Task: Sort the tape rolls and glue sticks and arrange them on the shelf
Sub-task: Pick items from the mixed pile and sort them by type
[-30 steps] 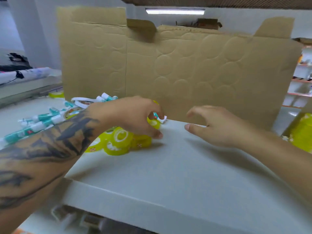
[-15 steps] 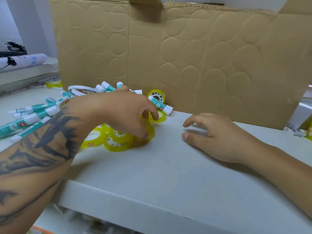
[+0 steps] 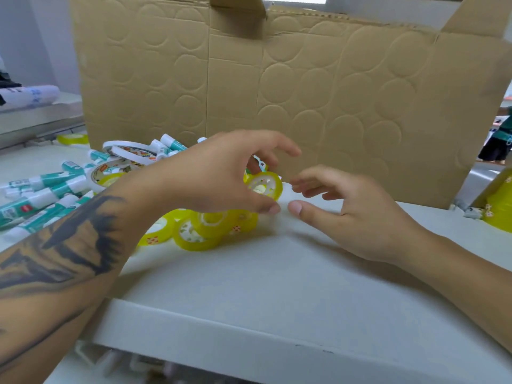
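Note:
My left hand (image 3: 216, 176) holds a small yellow tape roll (image 3: 263, 186) upright between thumb and fingers, lifted just above the white shelf (image 3: 277, 286). My right hand (image 3: 352, 214) hovers right beside it, fingers loosely curled and holding nothing, its thumb tip almost touching my left thumb. Under my left hand lies a cluster of yellow tape rolls (image 3: 202, 231). Behind my left forearm, teal-and-white glue sticks (image 3: 41, 198) lie in a heap mixed with wider white tape rolls (image 3: 130, 152).
A tall sheet of brown cardboard (image 3: 304, 87) stands along the back of the shelf. More yellow tape (image 3: 498, 206) sits at the far right edge, and one yellow roll (image 3: 73, 139) lies at the back left. The shelf's front edge (image 3: 249, 345) runs across the bottom.
My left hand has lifted one yellow roll out of the cluster and turned it upright. My right hand has risen off the shelf and moved left to meet it.

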Available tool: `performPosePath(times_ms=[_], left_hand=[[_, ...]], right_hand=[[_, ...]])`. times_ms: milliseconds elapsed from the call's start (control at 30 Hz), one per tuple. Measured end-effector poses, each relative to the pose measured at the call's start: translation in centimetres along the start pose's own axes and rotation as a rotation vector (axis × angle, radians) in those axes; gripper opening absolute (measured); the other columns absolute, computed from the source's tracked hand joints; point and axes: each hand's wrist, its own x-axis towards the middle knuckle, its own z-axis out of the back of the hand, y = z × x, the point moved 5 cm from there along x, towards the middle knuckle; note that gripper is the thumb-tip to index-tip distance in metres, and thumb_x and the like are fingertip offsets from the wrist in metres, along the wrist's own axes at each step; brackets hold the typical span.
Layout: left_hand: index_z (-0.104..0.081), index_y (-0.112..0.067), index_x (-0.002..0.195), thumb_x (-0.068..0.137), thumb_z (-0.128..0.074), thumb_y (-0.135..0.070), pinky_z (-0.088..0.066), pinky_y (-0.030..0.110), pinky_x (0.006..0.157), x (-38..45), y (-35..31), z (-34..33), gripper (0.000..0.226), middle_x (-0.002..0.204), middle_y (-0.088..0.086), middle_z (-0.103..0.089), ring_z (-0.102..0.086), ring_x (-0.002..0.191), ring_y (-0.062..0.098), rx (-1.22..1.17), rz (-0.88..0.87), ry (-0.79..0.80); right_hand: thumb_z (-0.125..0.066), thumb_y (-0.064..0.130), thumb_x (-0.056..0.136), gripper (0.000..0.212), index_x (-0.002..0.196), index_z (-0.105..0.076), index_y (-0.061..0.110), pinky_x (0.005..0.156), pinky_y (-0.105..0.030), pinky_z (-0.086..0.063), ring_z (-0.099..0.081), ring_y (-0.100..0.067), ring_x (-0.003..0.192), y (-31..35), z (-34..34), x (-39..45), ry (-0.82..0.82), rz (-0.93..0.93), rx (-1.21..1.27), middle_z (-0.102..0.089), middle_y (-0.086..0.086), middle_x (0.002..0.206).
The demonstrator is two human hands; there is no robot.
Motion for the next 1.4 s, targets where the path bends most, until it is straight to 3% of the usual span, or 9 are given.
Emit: performPosePath(times_ms=[100, 300, 400, 500, 767, 967, 1067, 1200, 1400], left_hand=[[-0.067, -0.036, 0.123, 0.071, -0.087, -0.037, -0.061, 0.044, 0.089, -0.2, -0.8, 0.3, 0.056, 0.112, -0.007, -0.07, -0.07, 0.098, 0.013, -0.462, 0.028, -0.088], [-0.064, -0.011, 0.11, 0.079, -0.07, -0.018, -0.058, 0.028, 0.06, -0.1, -5.2, -0.7, 0.032, 0.083, 0.003, -0.067, -0.069, 0.065, 0.014, -1.298, 0.161, -0.088], [-0.065, -0.008, 0.102, 0.08, -0.071, -0.023, -0.061, 0.033, 0.072, 0.1, -7.2, -1.0, 0.027, 0.091, 0.012, -0.067, -0.074, 0.082, 0.027, -1.475, 0.197, -0.138], [-0.068, -0.001, 0.11, 0.087, -0.072, -0.034, -0.06, 0.041, 0.088, 0.6, -9.0, -1.6, 0.04, 0.114, 0.018, -0.072, -0.07, 0.114, 0.034, -1.428, 0.259, -0.233], [-0.077, -0.014, 0.076, 0.089, -0.067, -0.052, -0.062, 0.033, 0.069, 2.7, -16.2, -4.6, 0.041, 0.076, 0.009, -0.068, -0.065, 0.064, 0.021, -1.24, 0.326, -0.373], [-0.074, -0.014, 0.09, 0.091, -0.069, -0.045, -0.058, 0.031, 0.057, 6.0, -22.9, -9.8, 0.032, 0.077, 0.002, -0.072, -0.064, 0.056, 0.015, -1.196, 0.305, -0.443], [-0.073, -0.011, 0.1, 0.086, -0.075, -0.048, -0.058, 0.038, 0.07, 8.1, -25.9, -12.5, 0.04, 0.078, 0.003, -0.07, -0.063, 0.058, 0.017, -1.175, 0.329, -0.499], [-0.074, -0.013, 0.097, 0.092, -0.066, -0.051, -0.056, 0.03, 0.055, 11.0, -30.6, -16.7, 0.039, 0.081, 0.004, -0.075, -0.069, 0.061, 0.017, -1.131, 0.329, -0.417], [-0.071, -0.01, 0.088, 0.088, -0.029, -0.088, -0.053, 0.043, 0.08, 15.5, -34.3, -21.7, 0.088, 0.085, 0.013, -0.073, -0.069, 0.078, 0.031, -0.7, 0.304, -0.153]], right_hand=[[-0.074, 0.045, 0.085, 0.038, 0.121, -0.061, 0.041, 0.093, -0.037, -0.054, -0.062, -0.001, 0.113, 1.1, 0.8, -0.2, -0.081, 0.045, 0.1, -0.067, 0.025, 0.115], [-0.072, 0.053, 0.085, 0.04, 0.122, -0.064, 0.037, 0.087, -0.037, -0.056, -0.063, -0.011, 0.114, 3.6, 3.0, -0.9, -0.321, 0.171, 0.21, -0.067, 0.016, 0.118], [-0.069, 0.045, 0.093, 0.025, 0.116, -0.07, 0.034, 0.082, -0.042, -0.055, -0.065, -0.014, 0.108, 4.4, 5.1, -1.6, -0.44, 0.217, 0.235, -0.069, 0.016, 0.109], [-0.07, 0.034, 0.096, 0.021, 0.115, -0.07, 0.026, 0.081, -0.04, -0.056, -0.068, -0.015, 0.101, 4.6, 7.6, -2.8, -0.545, 0.263, 0.26, -0.071, 0.009, 0.104], [-0.08, 0.029, 0.084, 0.07, 0.146, -0.05, 0.014, 0.094, -0.027, -0.049, -0.054, -0.01, 0.121, 1.6, 13.3, -7.2, -0.515, 0.379, -0.042, -0.055, 0.004, 0.135], [-0.08, 0.022, 0.079, 0.053, 0.13, -0.064, 0.019, 0.092, -0.019, -0.046, -0.056, -0.003, 0.111, -2.6, 19.3, -12.4, -0.521, 0.328, 0.021, -0.063, 0.01, 0.121], [-0.084, 0.032, 0.079, 0.055, 0.13, -0.064, 0.02, 0.093, -0.019, -0.047, -0.056, -0.001, 0.113, -5.4, 21.9, -15.2, -0.491, 0.289, 0.061, -0.063, 0.012, 0.121], [-0.083, 0.042, 0.081, 0.043, 0.118, -0.065, 0.03, 0.091, -0.026, -0.051, -0.06, -0.002, 0.11, -9.9, 25.8, -18.5, -0.456, 0.179, 0.148, -0.065, 0.018, 0.113], [-0.078, 0.045, 0.085, 0.028, 0.102, -0.059, 0.033, 0.082, -0.014, -0.046, -0.061, 0.0, 0.101, -16.6, 33.0, -21.9, -0.505, 0.054, 0.081, -0.066, 0.02, 0.103]])
